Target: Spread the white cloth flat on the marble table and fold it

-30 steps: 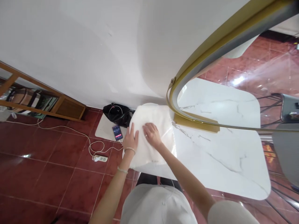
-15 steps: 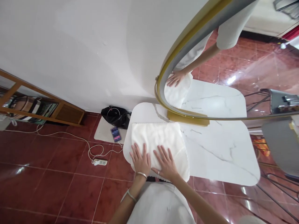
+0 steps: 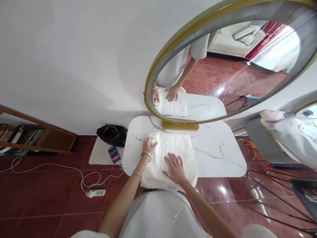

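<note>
A white fluffy towel [image 3: 178, 142] with a scalloped edge lies on the left part of the white marbled table [image 3: 218, 148]. At its far left corner, my left hand [image 3: 149, 145] curls its fingers around a gathered bit of the cloth; a metal bangle and a pale band circle that wrist. Flat on the middle of the towel rests my right hand [image 3: 175, 168], fingers spread, a ring on one of them. The round gold-framed mirror [image 3: 223, 66] behind the table reflects both hands and the towel.
Left of the table, a black bag [image 3: 112, 135] and a blurred-out phone [image 3: 114, 154] sit on a pale mat. A power strip [image 3: 96, 192] with a white cable lies on the red tiled floor. A wooden shelf [image 3: 60, 134] stands far left, a dark chair [image 3: 303, 188] right.
My left hand has gone from lying flat near the towel's left side to gripping its far left corner, which is drawn inward. My right hand stays flat. The view has shifted right.
</note>
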{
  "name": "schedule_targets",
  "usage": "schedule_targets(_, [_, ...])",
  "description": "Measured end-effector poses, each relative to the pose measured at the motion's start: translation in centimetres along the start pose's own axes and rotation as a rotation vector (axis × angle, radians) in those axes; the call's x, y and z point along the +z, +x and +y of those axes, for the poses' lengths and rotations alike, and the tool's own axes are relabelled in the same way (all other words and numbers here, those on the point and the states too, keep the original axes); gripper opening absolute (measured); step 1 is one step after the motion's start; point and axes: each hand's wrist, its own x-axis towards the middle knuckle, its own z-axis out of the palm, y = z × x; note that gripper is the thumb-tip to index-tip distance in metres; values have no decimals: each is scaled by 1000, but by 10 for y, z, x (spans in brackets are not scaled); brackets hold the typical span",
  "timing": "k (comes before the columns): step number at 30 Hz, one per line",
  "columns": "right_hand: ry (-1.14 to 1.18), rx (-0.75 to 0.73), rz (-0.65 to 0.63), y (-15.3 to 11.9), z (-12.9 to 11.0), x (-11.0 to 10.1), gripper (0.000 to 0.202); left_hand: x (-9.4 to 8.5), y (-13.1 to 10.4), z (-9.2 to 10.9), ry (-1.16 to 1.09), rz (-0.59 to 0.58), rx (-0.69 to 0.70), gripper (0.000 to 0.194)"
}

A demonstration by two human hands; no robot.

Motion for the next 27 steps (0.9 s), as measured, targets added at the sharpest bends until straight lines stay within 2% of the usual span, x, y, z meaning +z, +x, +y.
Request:
schedule_targets(4, [196,80,-47,18,11,-13,39,-10,33,24,-35,-183,147,29])
schedule_targets(8, [410,116,-28,32,32,-21,32,3,37,58,-49,-282,257,35])
schedule_targets(14, [515,123,32,23,64,-27,31,22,22,113,-61,-361,371,44])
schedule_targets(19, [567,151,119,11,95,-44,33,30,7,163,-66,-362,537,51])
schedule_targets(23, [571,208,250,9,126,-71,35,34,-9,208,-83,-364,659,52])
schedule_targets(27, [531,289,460,1,159,-116,45,22,-29,248,-59,-389,800,45])
